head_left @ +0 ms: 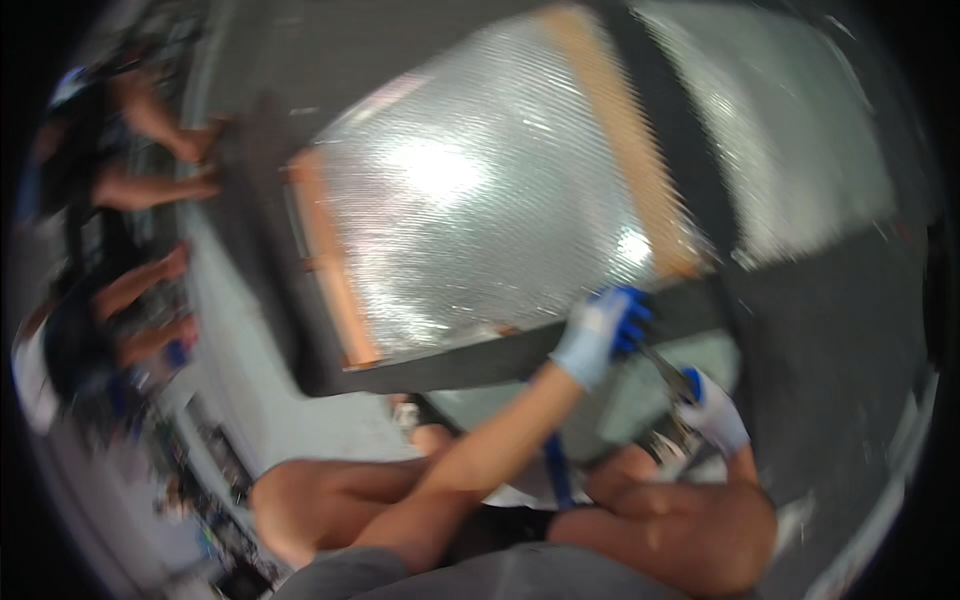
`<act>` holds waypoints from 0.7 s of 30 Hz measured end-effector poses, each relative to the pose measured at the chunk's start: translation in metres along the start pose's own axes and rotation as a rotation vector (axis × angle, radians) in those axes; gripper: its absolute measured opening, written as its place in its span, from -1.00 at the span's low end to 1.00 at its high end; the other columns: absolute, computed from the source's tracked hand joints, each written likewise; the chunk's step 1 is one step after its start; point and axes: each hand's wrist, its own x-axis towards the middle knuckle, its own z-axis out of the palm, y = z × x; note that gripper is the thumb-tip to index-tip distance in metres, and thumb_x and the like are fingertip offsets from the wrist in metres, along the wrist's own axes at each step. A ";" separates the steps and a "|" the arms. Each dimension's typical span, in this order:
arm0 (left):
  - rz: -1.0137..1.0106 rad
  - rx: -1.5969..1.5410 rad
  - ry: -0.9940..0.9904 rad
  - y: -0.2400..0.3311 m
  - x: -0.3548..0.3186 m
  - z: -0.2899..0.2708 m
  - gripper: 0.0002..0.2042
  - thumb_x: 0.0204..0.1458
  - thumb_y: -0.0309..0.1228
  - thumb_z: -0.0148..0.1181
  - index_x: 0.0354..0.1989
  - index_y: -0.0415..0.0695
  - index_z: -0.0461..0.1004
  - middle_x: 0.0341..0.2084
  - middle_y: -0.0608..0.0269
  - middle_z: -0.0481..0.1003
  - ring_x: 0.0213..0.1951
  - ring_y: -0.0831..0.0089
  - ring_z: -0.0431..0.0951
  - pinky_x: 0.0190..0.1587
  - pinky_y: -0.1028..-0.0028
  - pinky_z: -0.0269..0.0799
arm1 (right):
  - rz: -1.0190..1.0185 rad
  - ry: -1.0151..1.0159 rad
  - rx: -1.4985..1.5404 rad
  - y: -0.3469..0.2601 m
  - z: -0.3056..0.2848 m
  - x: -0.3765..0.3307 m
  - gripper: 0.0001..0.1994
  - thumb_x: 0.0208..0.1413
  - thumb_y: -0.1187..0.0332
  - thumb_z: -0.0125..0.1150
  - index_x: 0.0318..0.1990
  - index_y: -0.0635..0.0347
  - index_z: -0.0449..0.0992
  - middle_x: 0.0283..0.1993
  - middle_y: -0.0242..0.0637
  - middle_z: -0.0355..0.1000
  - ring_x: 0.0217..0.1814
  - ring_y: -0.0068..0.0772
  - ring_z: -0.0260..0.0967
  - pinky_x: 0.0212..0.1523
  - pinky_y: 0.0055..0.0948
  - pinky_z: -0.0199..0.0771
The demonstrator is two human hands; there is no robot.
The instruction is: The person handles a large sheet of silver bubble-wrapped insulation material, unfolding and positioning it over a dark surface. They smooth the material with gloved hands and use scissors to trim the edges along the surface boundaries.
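A silver, ribbed reflective sheet (480, 190) with tan strips along its left and right sides lies on a dark grey sheet or mat (560, 345). My left hand (605, 325), in a white glove with blue fingers, is at the near right corner of the silver sheet, over the dark edge. Its blue fingers look spread, though blurred, and nothing shows in them. Lower right, my right hand (710, 410), gloved alike, grips a long narrow metal tool (668, 372), scissors-like, that points up toward my left hand. Blur hides the tool's exact kind.
A second silvery sheet (810, 150) lies at the far right on the dark surface. Two people (80, 140) work along the left side, their arms reaching toward the dark material. My bare knees (660, 520) are close below the near edge. Assorted items clutter the lower left.
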 end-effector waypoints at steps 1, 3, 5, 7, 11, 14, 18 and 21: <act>-0.026 -0.069 0.058 0.000 0.002 -0.001 -0.69 0.37 -0.14 0.00 0.01 -0.08 0.54 -0.27 0.30 0.57 -0.45 0.49 0.46 -0.43 0.45 0.43 | 0.081 -0.020 0.143 0.006 -0.002 -0.003 -0.51 -0.02 0.42 0.35 0.12 0.22 0.45 -0.18 -0.34 0.51 -0.19 -0.57 0.42 -0.14 -0.43 0.55; -0.009 -0.025 0.128 -0.001 0.008 -0.002 -0.65 0.36 -0.03 0.00 0.03 -0.02 0.53 -0.33 0.41 0.50 -0.46 0.55 0.42 -0.49 0.50 0.34 | 0.125 0.038 0.279 0.010 -0.005 -0.014 -0.45 -0.06 0.58 0.41 0.16 0.21 0.46 -0.19 -0.40 0.50 -0.18 -0.63 0.42 -0.17 -0.47 0.53; -0.188 -0.031 0.108 -0.004 0.013 0.000 -0.61 0.33 0.05 0.05 0.04 0.02 0.52 -0.30 0.44 0.52 -0.46 0.55 0.42 -0.50 0.49 0.32 | 0.127 0.041 0.359 0.004 -0.005 -0.017 -0.33 -0.07 0.58 0.48 0.27 0.22 0.40 -0.19 -0.44 0.49 -0.16 -0.66 0.40 -0.16 -0.55 0.49; -0.299 -0.031 0.118 -0.009 0.017 0.005 -0.60 0.32 0.08 0.08 0.03 0.03 0.52 -0.28 0.44 0.53 -0.46 0.54 0.43 -0.49 0.49 0.32 | 0.210 0.023 0.500 -0.008 -0.002 -0.011 -0.26 -0.03 0.51 0.51 0.35 0.21 0.32 -0.20 -0.49 0.45 -0.17 -0.68 0.37 -0.17 -0.59 0.43; -0.183 -0.268 0.126 -0.024 0.023 0.026 -0.58 0.30 0.07 0.13 0.11 0.03 0.48 -0.21 0.42 0.55 -0.42 0.54 0.44 -0.42 0.50 0.33 | 0.185 -0.041 0.774 -0.029 -0.006 0.003 -0.20 0.10 0.38 0.47 0.47 0.16 0.17 -0.24 -0.53 0.32 -0.23 -0.70 0.28 -0.24 -0.63 0.32; -0.138 -0.378 0.207 -0.031 0.026 0.035 -0.65 0.28 0.00 0.21 0.10 0.10 0.50 -0.17 0.40 0.61 -0.36 0.55 0.51 -0.39 0.47 0.37 | 0.114 -0.166 0.561 -0.040 -0.018 0.004 -0.31 0.26 0.29 0.34 0.47 0.12 0.15 -0.24 -0.52 0.24 -0.26 -0.70 0.21 -0.25 -0.62 0.30; -0.068 -0.585 0.226 -0.033 0.030 0.034 -0.70 0.26 -0.02 0.25 0.03 0.14 0.53 -0.22 0.43 0.63 -0.39 0.57 0.51 -0.41 0.49 0.37 | 0.205 -0.294 0.472 -0.052 -0.033 0.009 -0.44 0.36 0.37 0.17 0.45 0.06 0.13 -0.23 -0.50 0.25 -0.24 -0.72 0.21 -0.22 -0.63 0.32; -0.089 -0.693 0.232 -0.028 0.033 0.034 -0.76 0.24 -0.01 0.28 -0.07 0.18 0.58 -0.28 0.50 0.61 -0.49 0.60 0.45 -0.51 0.53 0.28 | 0.238 -0.352 0.568 -0.058 -0.037 0.024 -0.46 0.38 0.37 0.13 0.45 0.08 0.14 -0.19 -0.53 0.25 -0.21 -0.74 0.21 -0.17 -0.65 0.34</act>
